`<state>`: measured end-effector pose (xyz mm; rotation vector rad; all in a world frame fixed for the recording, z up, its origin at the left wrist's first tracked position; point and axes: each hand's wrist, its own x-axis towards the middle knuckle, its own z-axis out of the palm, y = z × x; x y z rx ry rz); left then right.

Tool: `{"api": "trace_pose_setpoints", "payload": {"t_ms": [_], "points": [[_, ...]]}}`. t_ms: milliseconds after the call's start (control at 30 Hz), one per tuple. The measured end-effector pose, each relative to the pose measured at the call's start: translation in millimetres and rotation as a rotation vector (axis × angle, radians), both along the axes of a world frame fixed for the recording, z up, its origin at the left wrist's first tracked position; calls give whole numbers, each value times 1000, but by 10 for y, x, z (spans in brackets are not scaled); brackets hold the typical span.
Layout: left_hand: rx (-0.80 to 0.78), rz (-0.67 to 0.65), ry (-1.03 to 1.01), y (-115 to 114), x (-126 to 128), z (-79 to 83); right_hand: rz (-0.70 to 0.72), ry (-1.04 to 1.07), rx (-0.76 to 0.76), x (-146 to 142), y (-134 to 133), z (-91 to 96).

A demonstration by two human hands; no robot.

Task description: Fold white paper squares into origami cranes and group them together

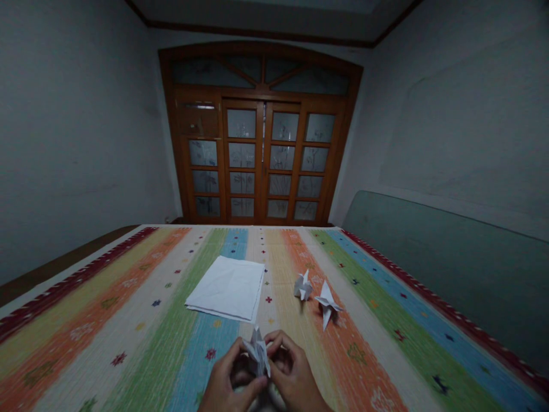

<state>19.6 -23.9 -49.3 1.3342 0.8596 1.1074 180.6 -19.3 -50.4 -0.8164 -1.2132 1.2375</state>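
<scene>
A folded white paper piece (258,350), pointed at the top and shaped like an origami crane, stands upright between my two hands at the near edge of the view. My left hand (234,375) pinches its left side with thumb and finger. On the other side, my right hand (291,372) grips it with thumb and bent forefinger. Beyond my right hand, two finished-looking paper cranes rest on the cloth: a smaller one (303,286) and a larger one (328,305) with spread points. A stack of white paper sheets (227,288) lies flat ahead of my left hand.
A striped, multicoloured tablecloth (163,320) covers the table. Along the right side stands a pale green board or panel (450,257). Wooden doors with glass panes (263,154) close off the far end, between grey walls.
</scene>
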Motion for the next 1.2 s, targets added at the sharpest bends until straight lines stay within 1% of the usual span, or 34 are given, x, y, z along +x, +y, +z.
{"api": "trace_pose_setpoints", "payload": {"t_ms": [167,333,433,567,667,733,833,967,1100,1200], "points": [[-23,28,26,-14,-11,43,106,24,13,81,0,37],[-43,73,40,-23,-34,86,120,25,-25,107,29,62],[-29,97,37,-21,-27,132,127,33,-24,88,28,77],[14,118,52,-22,-17,167,90,29,-27,94,41,85],[37,152,87,-18,-33,125,43,-46,17,124,73,58],[58,177,103,-13,-49,84,19,-81,20,138,91,28],[84,206,128,-12,-66,49,-10,-84,-2,136,95,-10],[115,223,169,-20,-68,56,-31,-76,23,116,81,-31],[92,205,145,-25,-62,81,-42,-84,48,109,76,-23],[27,193,74,-26,-52,78,-21,-87,41,111,67,-12]]}}
